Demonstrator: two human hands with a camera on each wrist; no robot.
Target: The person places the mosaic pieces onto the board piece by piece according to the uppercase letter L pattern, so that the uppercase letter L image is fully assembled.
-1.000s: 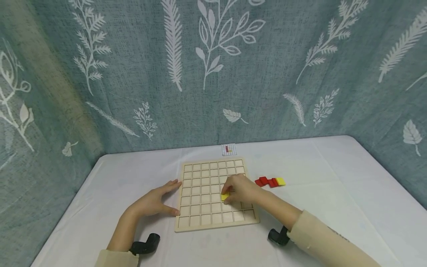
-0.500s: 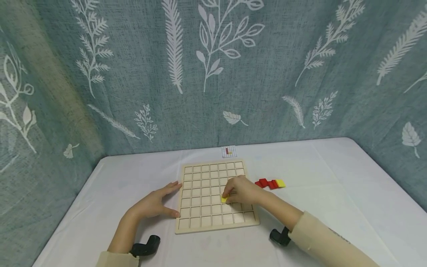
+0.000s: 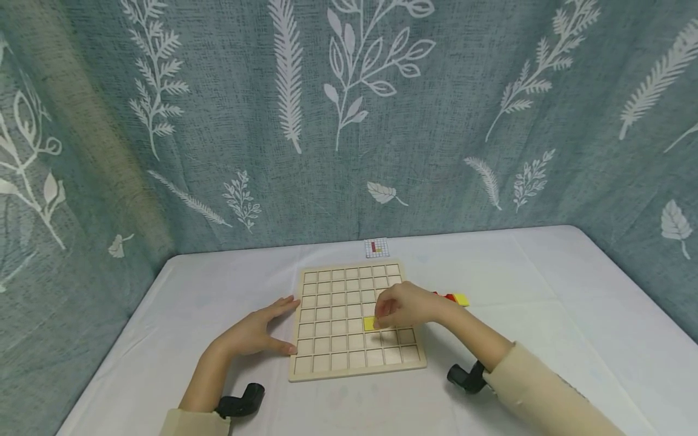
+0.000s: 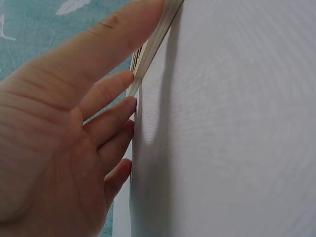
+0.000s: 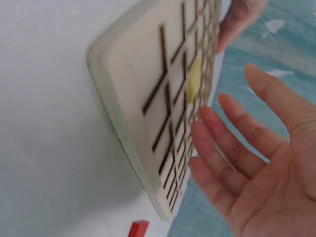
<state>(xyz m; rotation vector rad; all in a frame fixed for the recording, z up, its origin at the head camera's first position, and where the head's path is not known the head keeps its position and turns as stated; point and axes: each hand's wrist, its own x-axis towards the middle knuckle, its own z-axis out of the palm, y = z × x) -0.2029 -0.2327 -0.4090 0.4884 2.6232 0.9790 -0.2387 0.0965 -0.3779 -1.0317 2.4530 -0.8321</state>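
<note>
Hands (image 3: 252, 331) (image 3: 408, 304) are off the yellow tile (image 3: 369, 324) — plain only from right wrist.

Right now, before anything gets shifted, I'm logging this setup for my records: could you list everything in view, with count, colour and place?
grid board: 1, pale wood, on the table
placed yellow tile: 1, yellow, on the board
loose yellow tile: 1, yellow, right of the board
red tiles: count unclear, partly hidden, red, beside the loose yellow tile
pattern card: 1, white with red and yellow cells, beyond the board
table: 1, white, under everything
curtain: teal with white leaves, behind
wrist devices: 2, black, one per wrist
sleeves: 2, beige, on the forearms
left hand: 1, at the board's left edge
right hand: 1, over the board's right part
</note>
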